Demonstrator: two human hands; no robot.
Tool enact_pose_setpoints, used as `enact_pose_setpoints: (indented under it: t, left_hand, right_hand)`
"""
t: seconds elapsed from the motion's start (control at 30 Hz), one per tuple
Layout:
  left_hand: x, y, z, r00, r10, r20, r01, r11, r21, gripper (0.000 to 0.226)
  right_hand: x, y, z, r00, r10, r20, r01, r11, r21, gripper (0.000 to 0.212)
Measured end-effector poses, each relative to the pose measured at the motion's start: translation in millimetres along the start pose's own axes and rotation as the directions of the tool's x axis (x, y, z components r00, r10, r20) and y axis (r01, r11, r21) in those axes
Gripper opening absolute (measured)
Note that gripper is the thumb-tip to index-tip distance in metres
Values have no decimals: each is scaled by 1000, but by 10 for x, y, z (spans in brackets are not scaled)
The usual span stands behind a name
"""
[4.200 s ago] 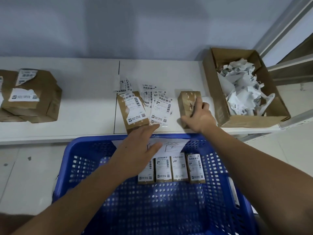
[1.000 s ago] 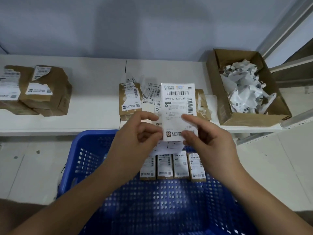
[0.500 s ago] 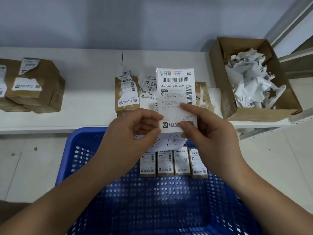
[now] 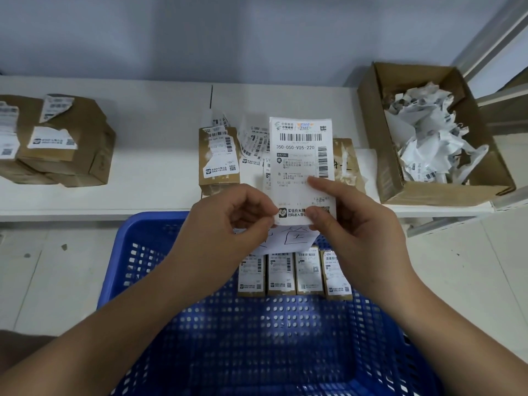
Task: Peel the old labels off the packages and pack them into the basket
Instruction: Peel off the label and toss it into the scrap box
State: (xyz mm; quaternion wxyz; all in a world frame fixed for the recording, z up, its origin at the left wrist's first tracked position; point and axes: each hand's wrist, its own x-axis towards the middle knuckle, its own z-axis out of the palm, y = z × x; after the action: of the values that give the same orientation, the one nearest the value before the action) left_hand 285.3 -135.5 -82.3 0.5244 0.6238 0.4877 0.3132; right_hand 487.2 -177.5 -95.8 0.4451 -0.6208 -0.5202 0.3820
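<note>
A white shipping label [image 4: 302, 167] is held upright between both hands above the far rim of the blue basket [image 4: 148, 252]. The left hand [image 4: 228, 232] pinches the label's lower left corner, fingers curled; the right hand [image 4: 351, 224] is clamped on its lower right part, thumb and forefinger pressed on the printed face. Just below the grip, a handwritten paper sheet [image 4: 294, 238] is seen at the basket's far wall, and beneath it four labelled packages [image 4: 281, 274] are lined side by side on the basket floor. Beyond the grip, on the white table [image 4: 160, 138], a brown package [image 4: 218, 161] with a torn label is set to the left, loose label sheets [image 4: 254, 144] lie behind the held label, and a package with its label scraped off [image 4: 347, 164] shows to the right. Further right of the grip, an open cardboard box [image 4: 400, 184] is filled with crumpled labels [image 4: 431, 138]. Well to the left, a stack of larger brown packages [image 4: 65, 144] is set on the table
</note>
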Motion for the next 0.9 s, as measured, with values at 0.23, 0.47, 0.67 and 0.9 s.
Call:
enact_pose_setpoints:
  t: [0.23, 0.47, 0.67, 0.9]
  left_hand:
    - [-4, 9, 15, 1000, -26, 1, 26, 1000, -18, 29]
    - [-7, 20, 30, 1000, -16, 7, 16, 1000, -21, 34]
    - [-1, 5, 31, 1000, -26, 3, 26, 1000, -17, 36]
    - [9, 1, 34, 998, -57, -16, 57, 998, -32, 30]
  right_hand:
    - [-5, -13, -6, 1000, -15, 9, 16, 996, -90, 37]
    - [4, -20, -11, 999, -39, -14, 37, 997, -73, 40]
    - [8, -19, -3, 998, -54, -11, 53, 995, -87, 41]
    - [24, 12, -3, 998, -56, 4, 56, 988, -142, 39]
